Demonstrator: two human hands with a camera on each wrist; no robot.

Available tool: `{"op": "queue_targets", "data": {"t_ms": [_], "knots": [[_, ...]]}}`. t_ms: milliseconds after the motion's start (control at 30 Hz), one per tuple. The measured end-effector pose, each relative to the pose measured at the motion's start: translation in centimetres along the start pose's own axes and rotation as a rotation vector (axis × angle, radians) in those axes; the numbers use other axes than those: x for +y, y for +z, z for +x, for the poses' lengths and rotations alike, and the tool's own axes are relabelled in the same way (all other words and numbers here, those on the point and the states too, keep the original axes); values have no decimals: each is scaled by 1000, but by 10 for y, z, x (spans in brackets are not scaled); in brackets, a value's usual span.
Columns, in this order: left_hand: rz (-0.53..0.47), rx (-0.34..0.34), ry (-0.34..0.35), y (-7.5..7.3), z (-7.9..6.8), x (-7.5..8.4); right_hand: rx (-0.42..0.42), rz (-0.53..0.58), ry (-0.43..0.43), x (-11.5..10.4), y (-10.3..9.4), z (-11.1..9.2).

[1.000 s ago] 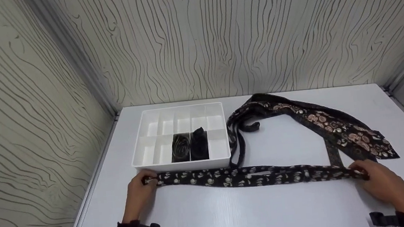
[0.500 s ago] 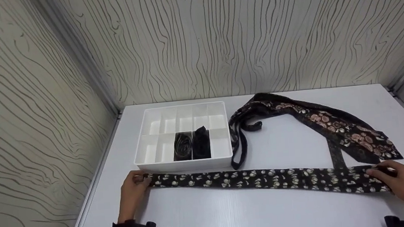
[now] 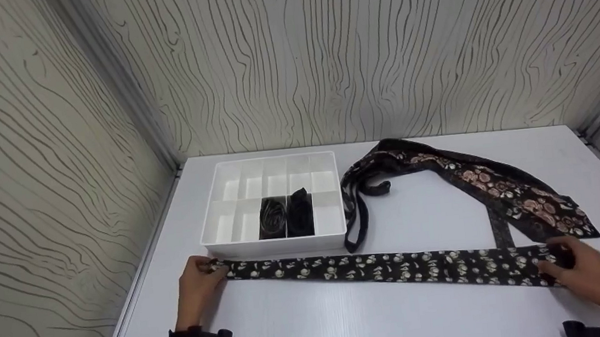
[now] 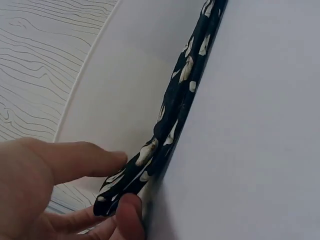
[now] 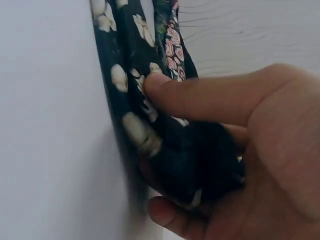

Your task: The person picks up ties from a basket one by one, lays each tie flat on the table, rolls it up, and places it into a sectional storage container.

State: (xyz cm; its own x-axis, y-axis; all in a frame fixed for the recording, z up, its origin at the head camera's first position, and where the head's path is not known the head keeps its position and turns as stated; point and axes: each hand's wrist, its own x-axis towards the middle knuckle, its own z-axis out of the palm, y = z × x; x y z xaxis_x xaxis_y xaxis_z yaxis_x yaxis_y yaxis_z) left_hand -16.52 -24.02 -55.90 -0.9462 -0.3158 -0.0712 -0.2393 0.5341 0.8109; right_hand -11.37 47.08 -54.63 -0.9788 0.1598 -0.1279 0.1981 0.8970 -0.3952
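A black necktie with a cream print stretches nearly flat across the table, just in front of the white box. My left hand pinches its narrow folded end between thumb and fingers, as the left wrist view also shows with the necktie. At the wider end, my right hand grips the cloth, thumb on top and fingers round the edge. In the right wrist view the cloth bunches inside the right hand. Part of that end is hidden by the palm.
A white divided box stands behind the necktie. Two of its front compartments hold rolled dark neckties, one a brownish roll and one a black roll. To its right lie loose floral neckties in a heap. Patterned panels enclose the table.
The patterned necktie has turned from narrow and partly folded to broad and flat. My right hand moved right and toward me, then slightly back left. The left hand keeps its pinch.
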Motion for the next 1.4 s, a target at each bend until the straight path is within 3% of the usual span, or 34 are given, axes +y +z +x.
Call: {"op": "queue_targets", "data": {"t_ms": [100, 133, 200, 300, 433, 500, 700, 933, 1033, 1167, 1400], "knots": [[49, 45, 69, 10, -4, 6, 248, -8, -170, -27, 6, -2], [62, 56, 91, 14, -6, 9, 302, 1, -224, -39, 10, -3], [88, 62, 123, 22, -10, 16, 331, 40, -326, -64, 17, -5], [118, 44, 142, 33, -18, 26, 217, 85, -417, -102, 32, -8], [119, 16, 133, 41, -25, 34, -37, 83, -450, -137, 49, -9], [118, 14, 123, 43, -26, 36, -105, 58, -450, -148, 55, -8], [189, 68, 119, 44, -25, 35, -97, 4, -441, -174, 64, -7], [36, 71, 137, 57, -25, 40, -200, 59, -420, -197, 74, -3], [39, 73, 172, 64, -29, 43, -226, 92, -441, -206, 79, -3], [79, 58, 217, 67, -32, 48, -259, 108, -479, -211, 83, -2], [121, 66, 186, 66, -34, 49, -312, 137, -510, -208, 81, 4]]}}
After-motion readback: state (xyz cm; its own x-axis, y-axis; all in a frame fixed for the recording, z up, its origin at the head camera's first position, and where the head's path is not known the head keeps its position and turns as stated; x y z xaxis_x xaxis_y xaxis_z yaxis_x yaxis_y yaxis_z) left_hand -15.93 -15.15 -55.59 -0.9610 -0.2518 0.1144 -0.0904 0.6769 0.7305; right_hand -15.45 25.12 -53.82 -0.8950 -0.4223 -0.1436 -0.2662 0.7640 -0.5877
